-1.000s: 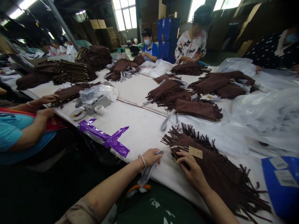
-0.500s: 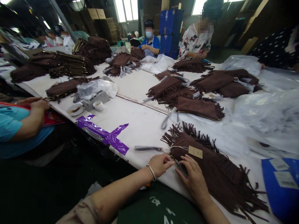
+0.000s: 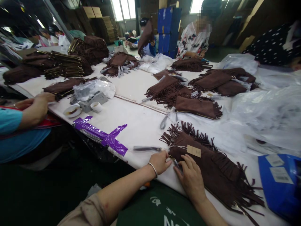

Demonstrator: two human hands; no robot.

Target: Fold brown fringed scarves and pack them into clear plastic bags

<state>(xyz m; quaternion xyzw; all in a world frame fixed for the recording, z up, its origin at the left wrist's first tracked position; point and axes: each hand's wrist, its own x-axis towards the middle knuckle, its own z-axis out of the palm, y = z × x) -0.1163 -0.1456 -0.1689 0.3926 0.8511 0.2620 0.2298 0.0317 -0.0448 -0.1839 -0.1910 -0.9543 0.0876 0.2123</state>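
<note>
A brown fringed suede bag (image 3: 216, 169) lies on the white table (image 3: 141, 125) right in front of me, with a tan paper tag (image 3: 193, 151) tied near its left end. My left hand (image 3: 160, 162) pinches at the bag's left corner, its fingers drawn together. Just to the right, my right hand (image 3: 191, 177) rests on the bag's near edge with its fingers curled down over a small metal piece (image 3: 176, 164). A slim dark tool (image 3: 147, 148) lies loose on the table just above my left hand.
More brown fringed bags (image 3: 183, 94) lie in piles across the table. Purple tape strips (image 3: 101, 135) stick to the near edge; a small cup (image 3: 96, 106) and dish (image 3: 72, 111) sit left. Clear plastic bags (image 3: 270, 116) and a blue box (image 3: 281, 183) are at right. Another person's hands (image 3: 37, 105) work at left.
My left hand put the slim tool down on the table and moved to the bag's left corner. My right hand stayed on the bag's near edge.
</note>
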